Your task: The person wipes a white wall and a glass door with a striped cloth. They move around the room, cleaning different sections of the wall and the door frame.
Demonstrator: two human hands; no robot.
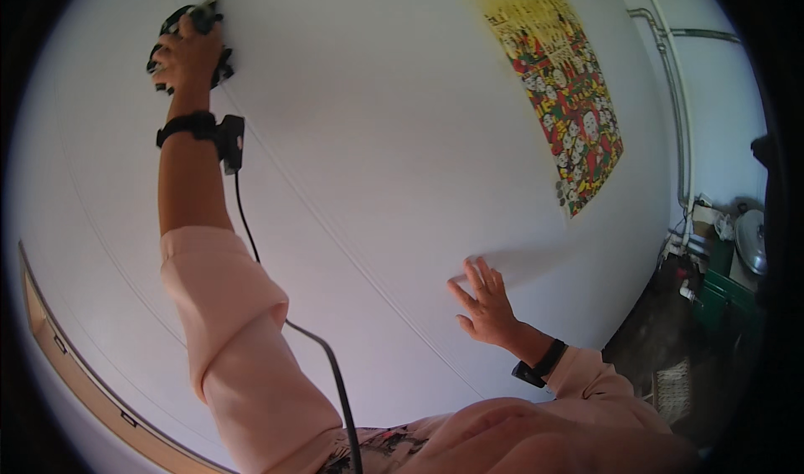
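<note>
High on the white wall (389, 128), my left hand (191, 53) grips a crumpled dark cloth (204, 18) with pale patches. The cloth is pressed against the wall, and my fingers and the back of my hand cover much of it. Lower and to the right, my right hand (490, 314) has its fingers spread and holds nothing. Its fingertips are at the wall and cast a shadow there; whether they all touch it, I cannot tell.
A colourful poster (575, 110) with many painted faces hangs on the wall, its upper part yellow. Pipes (678, 116) run down the right corner. Beside them are a metal lid (750, 238) and green furniture (722, 298). A black cable (339, 373) hangs along my left arm.
</note>
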